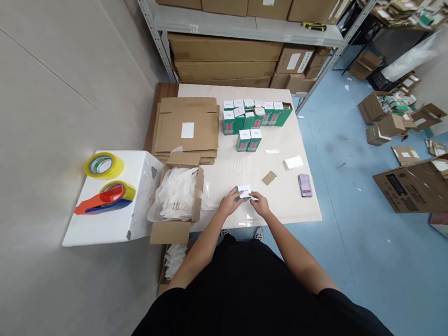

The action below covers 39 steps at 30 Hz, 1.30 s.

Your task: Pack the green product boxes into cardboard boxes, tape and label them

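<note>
- Shirt (259, 298) nearest; both forearms converge at the near edge of the table (307, 208).
- Left hand (230, 201) closed on the left end of the box (244, 192).
- Box between the hands, touching both, white face up, long axis looks left-right.
- Right hand (260, 205) curled on the right end, equally near.
- Carton (170, 232) at left, green boxes (252, 119) on the far side.
- Shelving (237, 25) behind, blue floor (359, 244) at right.

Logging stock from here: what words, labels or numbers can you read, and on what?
No text reads clearly.
Small green-and-white cartons: marks on white tops, too small.
White-topped small carton held by left hand and right hand: dark mark, blurred.
Grey shelf-edge tags: too small.
Yellow tape roll: green print, blurred.
Brown cardboard floor box: dark print, unreadable.
</note>
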Motion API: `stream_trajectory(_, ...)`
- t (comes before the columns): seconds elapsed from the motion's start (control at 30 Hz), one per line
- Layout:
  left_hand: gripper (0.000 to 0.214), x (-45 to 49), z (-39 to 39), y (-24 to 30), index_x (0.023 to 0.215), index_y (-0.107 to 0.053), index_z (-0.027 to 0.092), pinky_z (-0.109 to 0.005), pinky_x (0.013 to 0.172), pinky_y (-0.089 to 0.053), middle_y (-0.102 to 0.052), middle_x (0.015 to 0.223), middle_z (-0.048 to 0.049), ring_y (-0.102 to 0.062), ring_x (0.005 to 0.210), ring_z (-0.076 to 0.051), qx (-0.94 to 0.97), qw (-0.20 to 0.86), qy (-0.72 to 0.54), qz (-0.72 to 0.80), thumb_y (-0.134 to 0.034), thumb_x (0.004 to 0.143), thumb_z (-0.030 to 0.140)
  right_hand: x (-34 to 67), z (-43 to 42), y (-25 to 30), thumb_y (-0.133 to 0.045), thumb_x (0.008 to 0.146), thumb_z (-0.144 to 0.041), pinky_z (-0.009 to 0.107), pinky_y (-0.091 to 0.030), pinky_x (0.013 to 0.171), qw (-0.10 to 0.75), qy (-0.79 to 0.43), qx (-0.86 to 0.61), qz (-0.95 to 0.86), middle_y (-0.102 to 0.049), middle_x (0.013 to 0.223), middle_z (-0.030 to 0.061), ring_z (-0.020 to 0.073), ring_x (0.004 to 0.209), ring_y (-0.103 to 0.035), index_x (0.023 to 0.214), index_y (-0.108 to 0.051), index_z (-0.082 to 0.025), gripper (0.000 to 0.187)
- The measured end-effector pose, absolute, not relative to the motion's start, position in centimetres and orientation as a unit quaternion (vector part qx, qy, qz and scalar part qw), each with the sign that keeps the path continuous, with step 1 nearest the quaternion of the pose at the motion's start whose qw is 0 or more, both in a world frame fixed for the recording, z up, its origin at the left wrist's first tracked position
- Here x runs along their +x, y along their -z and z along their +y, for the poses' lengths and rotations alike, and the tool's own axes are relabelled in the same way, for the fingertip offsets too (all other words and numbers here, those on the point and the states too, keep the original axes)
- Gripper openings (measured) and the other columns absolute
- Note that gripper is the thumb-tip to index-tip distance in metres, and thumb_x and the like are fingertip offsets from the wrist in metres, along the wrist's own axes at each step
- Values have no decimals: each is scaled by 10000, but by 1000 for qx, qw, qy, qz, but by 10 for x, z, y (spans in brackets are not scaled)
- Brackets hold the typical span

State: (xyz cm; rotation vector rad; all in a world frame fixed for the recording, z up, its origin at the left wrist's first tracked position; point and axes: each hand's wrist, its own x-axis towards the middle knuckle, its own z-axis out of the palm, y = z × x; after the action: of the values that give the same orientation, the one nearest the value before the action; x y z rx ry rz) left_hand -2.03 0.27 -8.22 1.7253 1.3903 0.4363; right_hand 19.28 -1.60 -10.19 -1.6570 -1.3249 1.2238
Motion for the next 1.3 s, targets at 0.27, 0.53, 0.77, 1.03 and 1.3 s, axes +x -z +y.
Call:
stream_trajectory(0.27, 563, -7, -11, 82, 1533, -581, 324, -481, 1146, -478, -458, 1640, -130, -587, 1355, -348, 723, 346, -109, 588, -539, 995, 163, 180, -6, 105, -572, 702, -241, 395, -578, 962, 345, -469, -648, -491, -737, 1089, 10, 224, 984, -726, 977, -636, -265, 283)
stream_trajectory(0.53, 592, -1, -16, 82, 1560, -541, 328, -365, 1004, -558, -622, 1508, -85, -723, 1138, -259, 673, 350, -122, 640, -589, 990, 179, 165, -5, 103, -586, 745, -209, 369, -604, 883, 301, -398, -676, -542, -773, 1000, -17, 224, 934, -762, 1002, -630, -285, 272)
stream_trajectory(0.77, 445, -29, 45, 65, 1420, -686, 291, -307, 992, -532, -789, 1214, -54, -748, 1040, -220, 574, 338, -216, 713, -634, 984, 219, 125, 70, 83, -623, 816, -185, 363, -605, 903, 295, -394, -649, -581, -791, 1107, -15, 212, 983, -771, 1083, -664, -295, 292)
stream_trajectory(1.03, 472, -74, 144, 63, 1454, -663, 276, -343, 1057, -507, -759, 1291, -83, -715, 1151, -250, 611, 313, -229, 690, -621, 989, 208, 81, 167, 81, -565, 870, -153, 338, -596, 891, 272, -347, -648, -621, -793, 1130, 18, 212, 955, -767, 1200, -684, -262, 368)
stream_trajectory(1.3, 673, -86, 145, 72, 1599, -467, 380, -404, 1104, -495, -551, 1576, -89, -676, 1247, -272, 675, 296, -76, 671, -520, 987, 105, 85, 173, 96, -558, 817, -26, 355, -565, 967, 112, -293, -634, -706, -767, 1284, 69, 278, 1084, -756, 1461, -617, -287, 698)
